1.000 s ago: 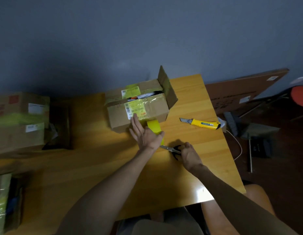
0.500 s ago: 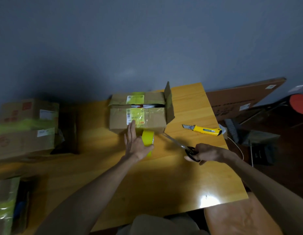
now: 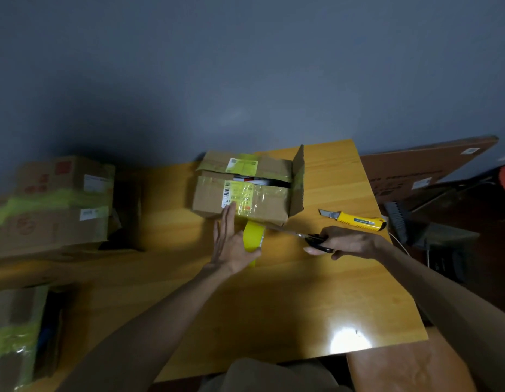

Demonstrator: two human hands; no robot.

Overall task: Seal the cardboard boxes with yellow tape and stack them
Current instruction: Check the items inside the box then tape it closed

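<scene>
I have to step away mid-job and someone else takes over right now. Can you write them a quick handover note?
Left hand: holds the yellow tape roll with the thumb, straight fingers against the near side of the cardboard box.
Right hand: grips the scissors, blades pointing at the tape just below the box.
Done: taped stacked boxes sit at the left of the table.
Left: this box's top flaps show a gap and its right flap stands up. Cut the tape, close, seal and stack it.
A utility knife lies to the right.
</scene>
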